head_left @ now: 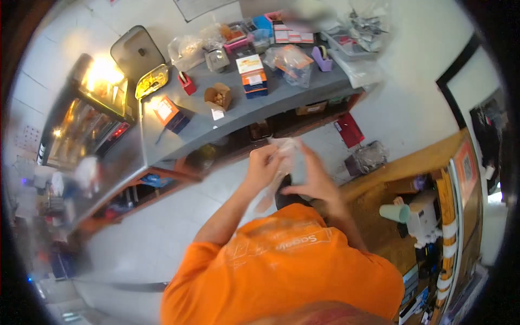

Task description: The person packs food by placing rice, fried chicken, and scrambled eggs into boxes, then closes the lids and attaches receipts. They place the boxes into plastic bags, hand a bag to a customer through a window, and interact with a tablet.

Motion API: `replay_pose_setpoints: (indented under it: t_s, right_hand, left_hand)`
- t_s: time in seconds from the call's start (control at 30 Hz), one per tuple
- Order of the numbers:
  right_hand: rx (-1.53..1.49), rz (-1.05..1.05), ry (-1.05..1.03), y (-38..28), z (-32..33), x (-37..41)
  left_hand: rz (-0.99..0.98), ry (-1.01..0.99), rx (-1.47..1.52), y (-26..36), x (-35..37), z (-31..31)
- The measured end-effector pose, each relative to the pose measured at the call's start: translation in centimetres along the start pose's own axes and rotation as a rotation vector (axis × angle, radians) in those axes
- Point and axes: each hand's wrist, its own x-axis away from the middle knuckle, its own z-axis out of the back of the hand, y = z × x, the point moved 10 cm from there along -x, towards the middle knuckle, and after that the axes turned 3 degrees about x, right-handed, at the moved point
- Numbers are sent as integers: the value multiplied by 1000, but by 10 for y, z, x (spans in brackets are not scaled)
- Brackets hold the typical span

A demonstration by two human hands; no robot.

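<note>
Clear, limp plastic bag (286, 154): pinched in left hand (263, 167), slanting lengthwise toward orange fabric shirt (281, 265); farther from spread right hand (316, 182), contact there unclear.

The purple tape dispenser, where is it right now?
In the head view, the purple tape dispenser stands toward the right end of the grey counter, just right of a clear plastic bag.

The 2 hands (264, 165) hold a clear plastic bag (285, 154); 1 open brown box (218, 97) sits on the grey tabletop (200, 122).
</note>
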Motion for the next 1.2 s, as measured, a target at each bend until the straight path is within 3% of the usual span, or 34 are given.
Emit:
replay_pose_setpoints:
  t_s: [0.07,0.1,0.17,0.2,0.23,0.3,0.33,0.4,0.43,0.53,0.6,0.67,0.73,0.8,0.87,0.9,1.0,1.03,1.07,1.1,1.17,1.2]
  right_hand:
    - [-187,-56,-6,84,-88,-27]
    - [-201,-49,-23,93,-95,-47]
    - [-506,-324,-54,131,-107,-87]
    - [-515,-332,-78,138,-103,-107]
    - [-604,-338,-301,133,-108,-129]
    - [-647,-347,-678,128,-122,-159]
    - [-651,-357,-694,127,-123,-176]
    - [-463,-424,-763,132,-133,-200]
    - [-429,-364,-795,127,-142,-213]
    - [-293,-373,-956,137,-176,-231]
    - [-323,-486,-925,112,-168,-248]
    - [-353,-600,-886,119,-168,-259]
    - [-212,-502,-1094,131,-179,-270]
    - [-259,-529,-1161,130,-168,-276]
    - [-541,-314,-1356,120,-178,-266]
    - [-541,-317,-1364,124,-179,-263]
    - [-486,-77,-1300,122,-184,-262]
    - [-480,-166,-1196,153,-199,-267]
    - [-472,-252,-1091,179,-212,-270]
    - [-475,-250,-1105,186,-226,-263]
    - [-71,-25,-6,192,-160,-307]
    - [-82,-18,-30,188,-162,-298]
  left_hand:
    - [-178,131,-144,32,-37,17]
    - [-153,132,-203,22,-55,31]
    - [-31,260,-390,2,-85,79]
    - [17,322,-345,-17,-94,108]
    - [36,421,-270,-28,-103,134]
    - [367,470,-245,-119,-98,188]
    - [385,478,-243,-121,-99,194]
    - [-77,923,-813,-44,-78,219]
    - [-63,926,-816,-39,-71,216]
    - [-313,864,-834,11,-72,187]
    - [-121,81,-815,-3,-136,141]
    - [-146,6,-748,-59,-133,157]
    - [177,-89,-343,-108,-133,172]
    - [204,-41,-272,-115,-128,188]
    - [558,-118,132,-157,-101,182]
    - [519,-157,188,-151,-96,177]
    - [675,-231,24,-180,-64,182]
    - [805,-218,-55,-194,-48,188]
    - [813,-209,-50,-198,-37,186]
    - [790,-44,119,-197,-27,189]
    - [751,178,356,-190,-5,190]
    - [759,204,359,-188,6,185]
